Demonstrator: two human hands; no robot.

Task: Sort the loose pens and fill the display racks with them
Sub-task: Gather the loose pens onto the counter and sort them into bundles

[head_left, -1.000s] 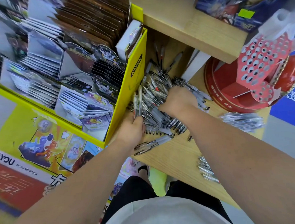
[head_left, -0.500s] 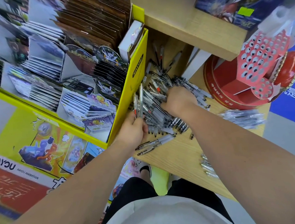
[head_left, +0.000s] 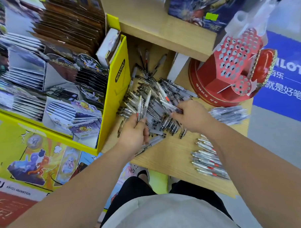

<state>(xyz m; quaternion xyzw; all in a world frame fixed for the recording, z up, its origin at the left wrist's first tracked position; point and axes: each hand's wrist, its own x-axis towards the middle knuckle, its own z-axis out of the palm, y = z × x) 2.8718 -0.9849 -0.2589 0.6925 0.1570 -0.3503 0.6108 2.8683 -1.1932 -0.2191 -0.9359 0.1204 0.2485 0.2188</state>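
Observation:
A heap of loose clear pens (head_left: 156, 103) covers the back of the wooden shelf (head_left: 172, 152). My left hand (head_left: 134, 133) grips a small bunch of pens (head_left: 142, 105) that fan upward from its fingers. My right hand (head_left: 191, 115) pinches one pen (head_left: 170, 105) at the heap's right side. A sorted row of pens (head_left: 208, 161) lies near the shelf's front right. Another bundle of pens (head_left: 229, 114) lies beside the red display rack (head_left: 233, 63), whose round holes hold nothing.
A yellow card display box (head_left: 117, 91) stands tight against the heap's left. A wooden upper shelf (head_left: 167, 35) overhangs the back. A white box (head_left: 178, 66) leans behind the heap. My legs and a green shoe (head_left: 157, 179) show below the shelf edge.
My right hand has come off the top of the heap and moved right, now pinching a pen. My left hand has lifted slightly with its bunch.

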